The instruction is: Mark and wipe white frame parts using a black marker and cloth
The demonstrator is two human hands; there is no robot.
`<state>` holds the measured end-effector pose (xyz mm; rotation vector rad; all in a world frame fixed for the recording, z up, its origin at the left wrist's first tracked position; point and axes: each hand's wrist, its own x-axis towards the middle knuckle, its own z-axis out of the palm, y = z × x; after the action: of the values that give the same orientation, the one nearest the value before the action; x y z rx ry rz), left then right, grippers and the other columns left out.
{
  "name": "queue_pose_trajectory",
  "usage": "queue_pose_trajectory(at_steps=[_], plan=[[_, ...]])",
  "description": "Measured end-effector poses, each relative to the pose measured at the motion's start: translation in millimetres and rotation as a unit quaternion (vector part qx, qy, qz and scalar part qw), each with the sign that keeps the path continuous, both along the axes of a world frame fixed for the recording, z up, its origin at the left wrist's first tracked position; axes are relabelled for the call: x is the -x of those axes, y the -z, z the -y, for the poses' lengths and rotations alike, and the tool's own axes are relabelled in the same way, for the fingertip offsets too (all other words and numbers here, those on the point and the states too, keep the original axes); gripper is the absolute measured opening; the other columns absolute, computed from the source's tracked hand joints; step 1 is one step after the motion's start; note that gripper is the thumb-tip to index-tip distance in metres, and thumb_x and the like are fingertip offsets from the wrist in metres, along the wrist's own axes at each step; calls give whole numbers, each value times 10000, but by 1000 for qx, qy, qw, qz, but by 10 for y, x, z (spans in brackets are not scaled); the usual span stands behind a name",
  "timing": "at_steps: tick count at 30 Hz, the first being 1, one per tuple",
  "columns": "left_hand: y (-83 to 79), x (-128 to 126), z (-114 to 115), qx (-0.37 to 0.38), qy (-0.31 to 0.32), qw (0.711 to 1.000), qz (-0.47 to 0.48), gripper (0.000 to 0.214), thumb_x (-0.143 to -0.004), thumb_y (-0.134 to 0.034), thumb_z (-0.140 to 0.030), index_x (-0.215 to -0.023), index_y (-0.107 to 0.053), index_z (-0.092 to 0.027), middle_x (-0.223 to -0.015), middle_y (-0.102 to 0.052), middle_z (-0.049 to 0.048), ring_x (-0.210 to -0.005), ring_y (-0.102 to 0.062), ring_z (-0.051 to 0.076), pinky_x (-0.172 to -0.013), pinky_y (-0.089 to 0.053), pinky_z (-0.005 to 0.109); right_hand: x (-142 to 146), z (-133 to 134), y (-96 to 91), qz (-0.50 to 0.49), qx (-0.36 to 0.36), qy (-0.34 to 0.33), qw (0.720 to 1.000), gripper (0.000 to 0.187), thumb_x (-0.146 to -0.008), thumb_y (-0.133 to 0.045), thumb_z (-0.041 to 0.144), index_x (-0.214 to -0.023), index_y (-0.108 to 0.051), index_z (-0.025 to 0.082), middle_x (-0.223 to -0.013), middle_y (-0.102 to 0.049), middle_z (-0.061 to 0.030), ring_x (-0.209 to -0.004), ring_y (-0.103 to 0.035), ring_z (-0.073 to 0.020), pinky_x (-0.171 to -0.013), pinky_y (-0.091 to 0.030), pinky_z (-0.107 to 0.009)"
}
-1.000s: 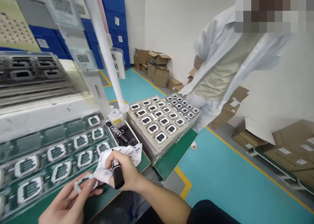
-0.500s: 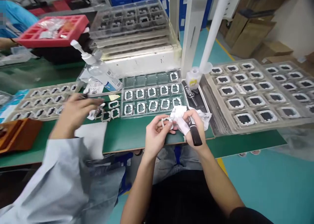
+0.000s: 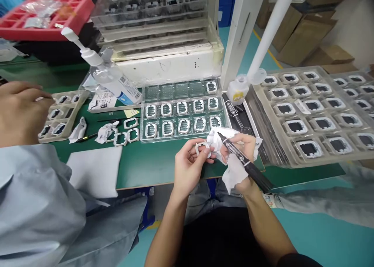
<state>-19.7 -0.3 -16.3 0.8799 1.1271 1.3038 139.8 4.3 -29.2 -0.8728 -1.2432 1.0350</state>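
Observation:
My left hand [image 3: 189, 163] pinches a small white square frame part [image 3: 202, 147] over the front edge of the green table [image 3: 152, 163]. My right hand [image 3: 244, 148] holds a white wipe cloth [image 3: 233, 171] and a black marker pen [image 3: 244, 161] together, the cloth pressed against the frame part. Just behind my hands lies a clear tray [image 3: 182, 111] with two rows of the same frame parts.
A co-worker's hand [image 3: 20, 111] and grey sleeve [image 3: 35, 204] reach over a part tray [image 3: 60, 113] at left. A spray bottle [image 3: 108, 74], loose frames [image 3: 125, 130], white paper [image 3: 95, 171], stacked trays [image 3: 157, 13], a white post [image 3: 270, 29] and a large filled tray [image 3: 318, 115] surround the spot.
The view swung from the right aisle down to the table. My right hand turned the marker so it points toward my wrist. The co-worker's hand drew back to the left.

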Motion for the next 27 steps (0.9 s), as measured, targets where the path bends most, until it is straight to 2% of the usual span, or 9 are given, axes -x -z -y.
queue_pose_trajectory(at_steps=[3, 7, 9, 11, 14, 18, 23, 27], plan=[[-6, -2, 0, -2, -2, 1000, 5, 401, -950, -931, -454, -1176, -753, -175, -963, -887, 89, -819, -883, 240, -737, -731, 322, 22, 7, 24, -24, -12, -3, 1000, 240, -1078, -725, 493, -1139, -559, 332, -846, -653, 21, -708, -662, -187, -641, -559, -342], [-8, -6, -1, -11, -9, 1000, 3, 378, -946, -931, -433, -1168, -760, -180, -866, -847, 42, -804, -872, 228, -722, -723, 302, 16, 12, -22, -10, -40, 16, 999, 188, -1043, -794, 413, -1075, -636, 316, -792, -660, 24, -651, -632, -169, -570, -512, -317], [-11, -7, -1, -13, -10, 1000, -9, 369, -947, -924, -443, -1154, -770, -179, -866, -846, 43, -781, -855, 212, -719, -716, 296, 7, 11, -52, 0, -58, 29, 998, 208, -1017, -833, 412, -1051, -655, 310, -786, -691, 20, -643, -654, -169, -569, -533, -321], [-13, -7, 0, -15, -13, 1000, -19, 358, -947, -921, -448, -1141, -781, -182, -870, -848, 43, -751, -833, 194, -721, -710, 292, -1, 10, -68, 4, -72, 33, 997, 251, -989, -871, 432, -1045, -659, 308, -835, -756, -6, -719, -752, -208, -614, -607, -355], [-5, -4, 4, -17, -18, 999, -26, 306, -951, -919, -420, -1116, -794, -195, -883, -849, 33, -733, -818, 174, -743, -704, 281, -10, 17, -60, 21, -87, 24, 996, 251, -970, -899, 381, -1060, -678, 305, -1028, -869, -67, -982, -877, -295, -771, -723, -449], [19, -8, 12, -22, -20, 999, -38, 227, -981, -888, -392, -1086, -809, -206, -903, -853, 33, -757, -821, 176, -751, -689, 273, -6, 53, -32, 50, -96, 22, 994, 243, -967, -893, 265, -1101, -698, 316, -1270, -903, -97, -1212, -879, -334, -1019, -742, -563], [42, -23, 21, -25, -23, 998, -61, 168, -1009, -849, -356, -1096, -817, -216, -930, -856, 32, -819, -839, 199, -770, -677, 285, 16, 86, -17, 76, -89, 48, 992, 245, -958, -887, 251, -1108, -701, 305, -1408, -863, -111, -1238, -877, -349, -941, -777, -519], [51, -10, 34, -35, -16, 996, -86, 110, -1038, -809, -306, -1106, -825, -222, -939, -855, 28, -831, -830, 189, -745, -638, 260, 22, 84, -19, 85, -80, 41, 992, 249, -951, -895, 243, -1100, -703, 299, -1386, -870, -112, -1216, -884, -351, -1006, -774, -545]])
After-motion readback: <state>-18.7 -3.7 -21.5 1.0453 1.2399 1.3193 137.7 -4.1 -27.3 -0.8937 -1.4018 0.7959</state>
